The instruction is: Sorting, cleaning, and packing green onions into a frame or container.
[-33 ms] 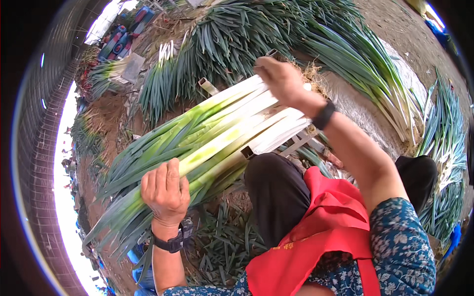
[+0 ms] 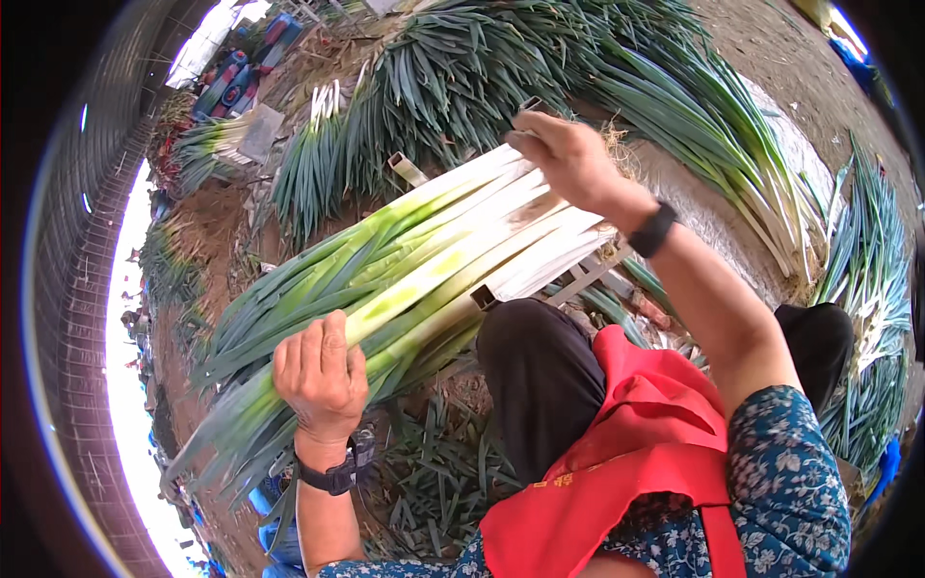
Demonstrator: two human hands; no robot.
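A bundle of leeks (image 2: 414, 231) lies slanted across a low metal frame (image 2: 482, 297), green leaves to the lower left, white ends to the upper right. My left hand (image 2: 323, 376) is closed round the green part of one leek (image 2: 414, 284) on the near side of the bundle. Over the white ends is my right hand (image 2: 578, 169), its fingers curled toward the far side. Whatever those fingers hold is hidden beneath the hand. The white end of the gripped leek runs toward my right wrist and looks smeared by motion.
A big heap of leeks (image 2: 462, 77) lies beyond the frame, with more leeks (image 2: 867, 279) at the far right. Cut leaves (image 2: 443, 472) litter the ground by my knee (image 2: 540, 376). A smaller bunch (image 2: 313, 159) stands left of the heap.
My right hand has shifted slightly to the right along the white ends. The left hand keeps its grip and has barely moved.
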